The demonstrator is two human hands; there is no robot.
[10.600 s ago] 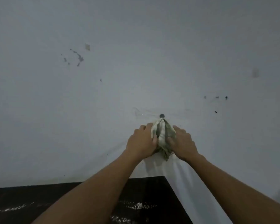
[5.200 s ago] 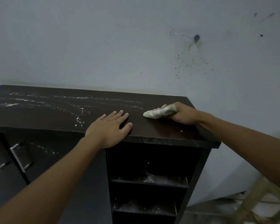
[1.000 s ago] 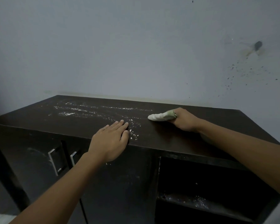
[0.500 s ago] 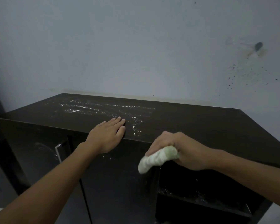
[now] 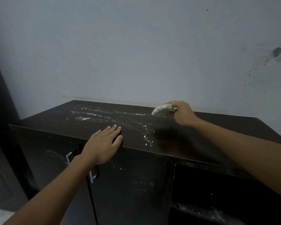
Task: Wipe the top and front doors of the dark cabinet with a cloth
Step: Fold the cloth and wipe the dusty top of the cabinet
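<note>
Cloth back on the cabinet top, at the rear edge near the wall.

Half a second ago my right hand (image 5: 183,113) had the rolled cloth (image 5: 162,109) down over the front lip of the dark cabinet (image 5: 201,143); now I've carried it up to the back of the top, my grip curled tight round the cloth, whose free end points left toward the white powder streaks (image 5: 107,116). My left hand (image 5: 104,143) has not shifted: it lies flat, fingers straight, on the front edge above the doors (image 5: 133,184), holding nothing. I judge this the start of another pass. The right part of the top looks clean, the streaks on the left part remain, and the doors, smudged with white, are not yet wiped. The open shelf (image 5: 209,211) below right also shows dust.
</note>
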